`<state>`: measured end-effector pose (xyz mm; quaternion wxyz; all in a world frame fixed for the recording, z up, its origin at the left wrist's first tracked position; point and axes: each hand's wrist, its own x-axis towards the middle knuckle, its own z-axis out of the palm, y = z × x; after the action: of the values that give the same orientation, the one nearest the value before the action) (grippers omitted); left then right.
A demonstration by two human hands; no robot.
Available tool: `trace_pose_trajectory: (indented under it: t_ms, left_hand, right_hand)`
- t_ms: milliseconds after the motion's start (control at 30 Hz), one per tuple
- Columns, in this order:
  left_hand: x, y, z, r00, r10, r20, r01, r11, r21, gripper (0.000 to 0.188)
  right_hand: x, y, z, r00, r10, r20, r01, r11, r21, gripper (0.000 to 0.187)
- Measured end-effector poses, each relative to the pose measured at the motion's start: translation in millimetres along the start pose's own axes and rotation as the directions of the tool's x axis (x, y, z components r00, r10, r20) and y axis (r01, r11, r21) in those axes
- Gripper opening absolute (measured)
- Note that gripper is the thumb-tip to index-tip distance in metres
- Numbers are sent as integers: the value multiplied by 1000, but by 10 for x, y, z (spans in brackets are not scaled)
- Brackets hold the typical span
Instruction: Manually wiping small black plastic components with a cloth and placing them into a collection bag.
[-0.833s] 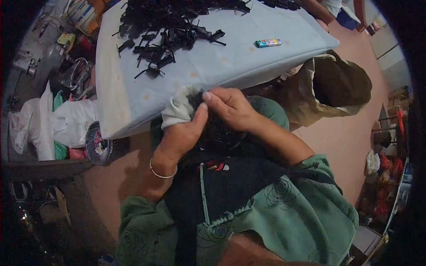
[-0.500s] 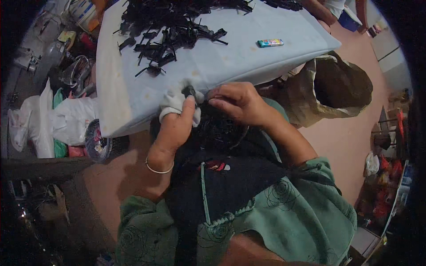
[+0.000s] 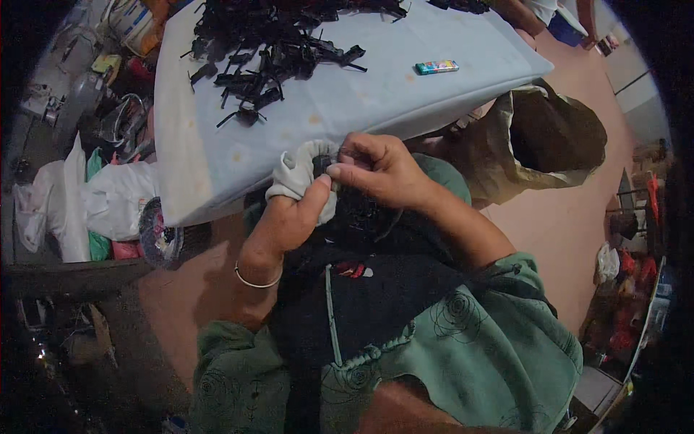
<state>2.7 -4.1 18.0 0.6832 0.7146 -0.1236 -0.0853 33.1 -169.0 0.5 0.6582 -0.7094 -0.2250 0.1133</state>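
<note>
My left grip [image 3: 293,217] pinches a small black part [image 3: 322,166] against the pale cloth [image 3: 290,177] around its fingers, just off the bench's near edge. My right grip [image 3: 387,172] is curled at the part's right side — whether it pinches anything, I can't tell. I'd brace the part firmly with the left thumb and work lightly from the right. Farther off, black pieces [image 3: 271,61] heap on the bench [image 3: 383,105] — a small bright packet [image 3: 437,66] to their right.

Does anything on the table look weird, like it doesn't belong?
Maybe the small colourful item: it lies alone on the pale tabletop, apart from the heap of black parts, and looks nothing like them.
</note>
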Motion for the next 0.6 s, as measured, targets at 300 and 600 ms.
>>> trace_pose_trajectory:
  t_ms: [300,600]
  left_hand:
    - [41,-131,88,944,320,-84,-228,811,538,28]
    - [62,-108,-78,987,135,91,-158,658,736,34]
  right_hand:
    - [20,-4,31,983,-153,99,177,932,-315,24]
    - [301,71,-277,991,-98,-86,32,823,-567,28]
